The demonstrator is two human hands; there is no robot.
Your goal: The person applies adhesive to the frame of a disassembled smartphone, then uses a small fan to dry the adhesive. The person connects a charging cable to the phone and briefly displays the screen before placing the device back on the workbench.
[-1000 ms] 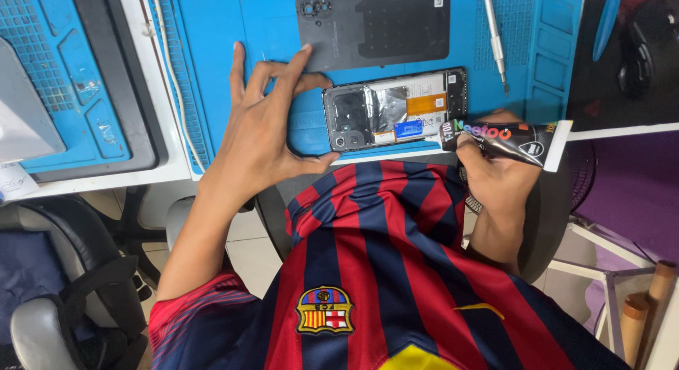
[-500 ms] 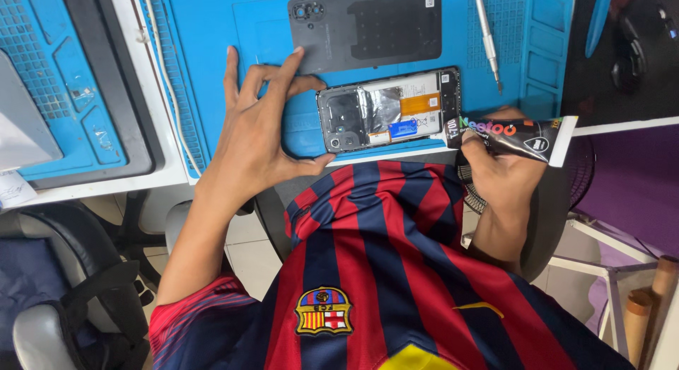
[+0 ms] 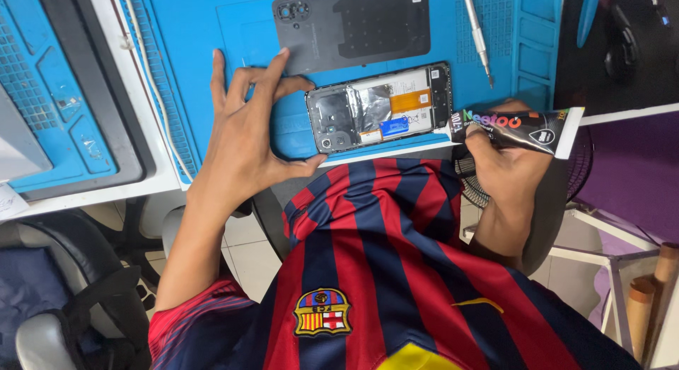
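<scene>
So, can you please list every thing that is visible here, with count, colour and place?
opened phone: 1, black frame with silver, orange and blue parts inside, on the mat near the table edge
phone back cover: 1, dark grey, on the mat above the phone
work mat: 1, blue, on the table
second mat: 1, blue, far left
screwdriver: 1, silver, on the mat right of the cover
cable: 1, white, along the left edge of the mat
glue tube: 1, black with white end, at the right end of the phone
chair: 1, black, lower left
left hand: 1, spread, fingertips at the left end of the phone
right hand: 1, gripping the glue tube
</scene>
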